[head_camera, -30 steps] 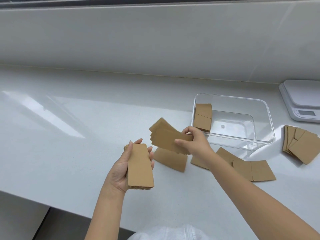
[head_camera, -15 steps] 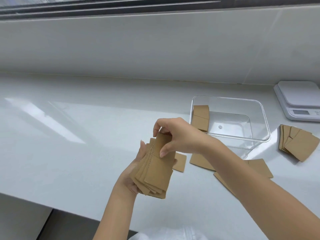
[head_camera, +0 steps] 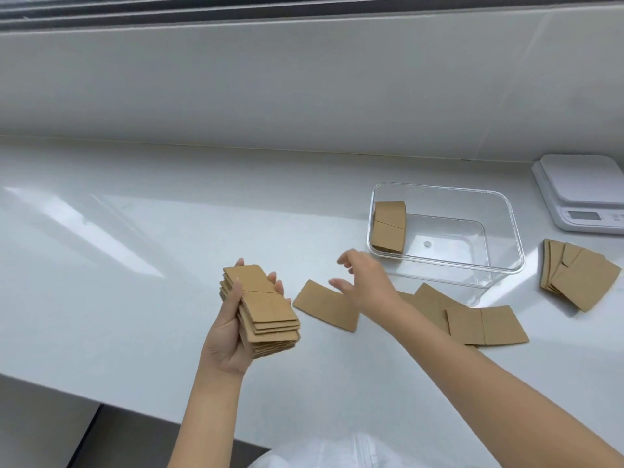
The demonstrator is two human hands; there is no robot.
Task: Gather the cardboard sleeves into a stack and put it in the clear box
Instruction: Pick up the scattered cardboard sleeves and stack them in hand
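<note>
My left hand (head_camera: 225,336) holds a stack of brown cardboard sleeves (head_camera: 261,309) above the counter, slightly fanned. My right hand (head_camera: 366,282) hovers empty with fingers apart, over a loose sleeve (head_camera: 324,305) lying flat on the counter. More loose sleeves (head_camera: 486,324) lie to its right, partly hidden by my forearm. The clear box (head_camera: 499,261) stands behind them with a small stack of sleeves (head_camera: 388,228) leaning at its left end. Another fanned pile of sleeves (head_camera: 577,273) lies at the far right.
A white kitchen scale (head_camera: 580,194) stands at the back right beside the box. The white counter (head_camera: 135,265) runs along a white wall, and its front edge drops off at the lower left.
My right hand has let go of the sleeves it laid on the left-hand stack and has moved right, over the loose sleeve. The left-hand stack is thicker.
</note>
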